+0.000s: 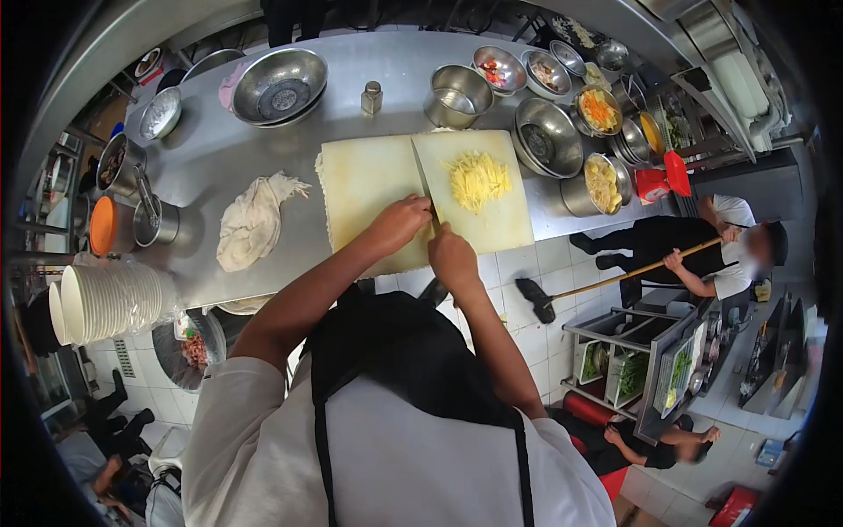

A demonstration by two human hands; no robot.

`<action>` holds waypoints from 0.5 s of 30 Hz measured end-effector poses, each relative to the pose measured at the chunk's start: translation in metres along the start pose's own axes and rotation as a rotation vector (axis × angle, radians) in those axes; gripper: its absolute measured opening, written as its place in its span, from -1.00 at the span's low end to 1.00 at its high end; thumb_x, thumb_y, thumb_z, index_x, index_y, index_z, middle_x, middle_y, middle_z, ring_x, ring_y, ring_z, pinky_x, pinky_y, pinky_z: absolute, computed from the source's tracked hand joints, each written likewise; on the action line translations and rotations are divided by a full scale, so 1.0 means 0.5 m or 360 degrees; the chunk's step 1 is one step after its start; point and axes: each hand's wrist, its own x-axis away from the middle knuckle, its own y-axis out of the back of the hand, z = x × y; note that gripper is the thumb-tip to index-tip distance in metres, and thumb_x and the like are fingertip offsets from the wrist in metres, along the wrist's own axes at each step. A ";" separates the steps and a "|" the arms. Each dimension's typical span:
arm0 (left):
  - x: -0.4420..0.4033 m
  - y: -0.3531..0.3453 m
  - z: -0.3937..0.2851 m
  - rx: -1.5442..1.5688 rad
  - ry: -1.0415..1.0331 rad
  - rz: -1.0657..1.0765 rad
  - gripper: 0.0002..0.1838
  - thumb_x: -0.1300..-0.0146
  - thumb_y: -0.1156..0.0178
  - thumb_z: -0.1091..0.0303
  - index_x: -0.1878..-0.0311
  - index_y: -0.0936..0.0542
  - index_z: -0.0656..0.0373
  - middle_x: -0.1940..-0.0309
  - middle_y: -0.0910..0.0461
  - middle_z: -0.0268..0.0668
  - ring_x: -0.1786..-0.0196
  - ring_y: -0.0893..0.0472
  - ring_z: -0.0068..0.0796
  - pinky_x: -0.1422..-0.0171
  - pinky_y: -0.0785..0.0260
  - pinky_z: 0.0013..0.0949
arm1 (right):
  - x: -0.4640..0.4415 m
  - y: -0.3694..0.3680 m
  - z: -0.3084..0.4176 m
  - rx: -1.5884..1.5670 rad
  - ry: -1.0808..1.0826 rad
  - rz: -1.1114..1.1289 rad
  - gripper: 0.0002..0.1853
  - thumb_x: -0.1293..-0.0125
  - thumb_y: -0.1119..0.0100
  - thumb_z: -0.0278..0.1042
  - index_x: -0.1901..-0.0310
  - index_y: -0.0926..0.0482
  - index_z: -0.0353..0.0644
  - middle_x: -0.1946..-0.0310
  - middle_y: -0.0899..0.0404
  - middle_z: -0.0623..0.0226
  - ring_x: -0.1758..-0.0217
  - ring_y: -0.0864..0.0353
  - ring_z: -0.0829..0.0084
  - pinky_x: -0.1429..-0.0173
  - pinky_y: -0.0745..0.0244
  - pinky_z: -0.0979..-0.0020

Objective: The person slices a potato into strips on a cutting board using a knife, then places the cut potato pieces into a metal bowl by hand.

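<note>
My right hand [453, 258] is closed round the handle of a kitchen knife [421, 169]. Its long blade points away from me across a white cutting board [369, 176]. Against the left side of the blade, my left hand [400, 223] has its fingers curled down on the board; whatever they press on is hidden. A few pale strips lie just right of the blade by my fingertips. Farther right on the board sits a heap of thin yellow shreds [479, 181]. The knife's handle is mostly covered by my right hand.
A crumpled cloth [255, 221] lies left of the board. Beyond it stand a large metal bowl [281, 86], a shaker [371, 98] and a metal pot [458, 97]. Bowls of cut food and a red scale [660, 179] line the right. A person with a broom [632, 269] stands rightward.
</note>
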 end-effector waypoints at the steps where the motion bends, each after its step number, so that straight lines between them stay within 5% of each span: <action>1: -0.002 -0.001 0.008 -0.0015 -0.0032 -0.0028 -0.76 -0.21 -0.17 0.55 0.12 -0.75 0.25 0.03 -0.70 -0.22 -0.11 -0.66 -0.12 -0.20 -0.59 -0.14 | 0.007 0.014 0.006 -0.0003 -0.0042 0.0041 -0.78 -0.46 -0.08 -0.31 0.11 -0.51 -0.34 0.42 -0.72 -0.20 0.32 -0.78 -0.18 0.21 -0.69 -0.10; 15: -0.001 -0.004 0.011 -0.0011 0.0007 0.0055 -0.77 -0.20 -0.19 0.53 0.12 -0.76 0.21 0.10 -0.70 -0.22 -0.09 -0.67 -0.15 -0.21 -0.59 -0.15 | -0.019 -0.031 -0.004 -0.0114 -0.0069 -0.0038 -0.75 -0.47 -0.06 -0.28 0.10 -0.51 -0.37 0.41 -0.70 -0.28 0.31 -0.75 -0.27 0.15 -0.65 -0.20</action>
